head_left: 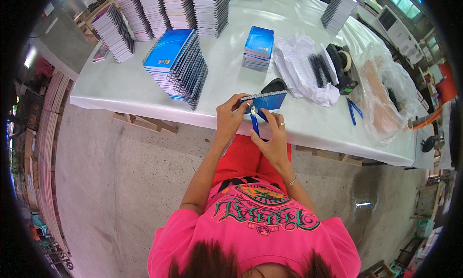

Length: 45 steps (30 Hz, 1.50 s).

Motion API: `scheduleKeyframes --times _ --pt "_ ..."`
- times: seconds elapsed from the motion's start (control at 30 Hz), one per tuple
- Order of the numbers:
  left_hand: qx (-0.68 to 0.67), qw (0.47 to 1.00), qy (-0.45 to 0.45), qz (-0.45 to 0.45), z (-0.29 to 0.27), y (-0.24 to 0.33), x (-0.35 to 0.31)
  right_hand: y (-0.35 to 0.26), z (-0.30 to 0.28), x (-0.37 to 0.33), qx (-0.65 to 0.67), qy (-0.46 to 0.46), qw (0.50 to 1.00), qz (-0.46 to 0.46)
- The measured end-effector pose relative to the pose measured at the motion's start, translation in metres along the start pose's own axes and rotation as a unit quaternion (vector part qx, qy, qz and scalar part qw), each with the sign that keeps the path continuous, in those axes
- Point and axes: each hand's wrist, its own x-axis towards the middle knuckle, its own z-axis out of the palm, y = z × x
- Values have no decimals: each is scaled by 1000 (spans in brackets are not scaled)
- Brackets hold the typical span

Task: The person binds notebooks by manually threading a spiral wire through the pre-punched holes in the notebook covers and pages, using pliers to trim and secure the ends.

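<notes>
A blue spiral-bound notebook (271, 101) is held up at the table's front edge, its wire coil along the top. My left hand (230, 115) grips its left end between thumb and fingers. In my right hand (275, 142) is a pair of blue-handled cutting pliers (254, 125), the metal jaws up against the left end of the coil. Whether the jaws touch the wire is too small to tell. Just behind the notebook lies a dark, rounded object (274, 86), partly hidden by it.
A tall stack of blue spiral notebooks (169, 51) stands left on the white-covered table (224, 73), a smaller blue stack (259, 43) ahead. To the right lie crumpled white paper (301, 68) with black coils, a tape dispenser (343, 66), second blue pliers (353, 110) and a plastic bag (386, 92).
</notes>
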Motion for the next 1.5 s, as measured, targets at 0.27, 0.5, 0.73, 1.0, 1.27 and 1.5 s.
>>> scheduleKeyframes --times 0.27,0.5,0.73,1.0,1.27,1.5 --pt "-21 999 2 -24 -2 0 -4 -4 3 -1 -39 6 999 -13" --pt "4 1000 -1 20 2 5 -3 -6 3 -2 -22 5 1000 0" --pt "-14 1000 8 -23 2 -5 -5 -9 1 -3 -12 0 1000 12" --pt "-43 999 7 -29 1 -1 -9 -12 1 -2 -20 -5 1000 8" --pt "63 998 17 10 2 1 -15 -18 -2 -5 89 -58 992 73" --pt "71 994 21 77 4 8 -15 4 -36 25 651 -367 586 313"
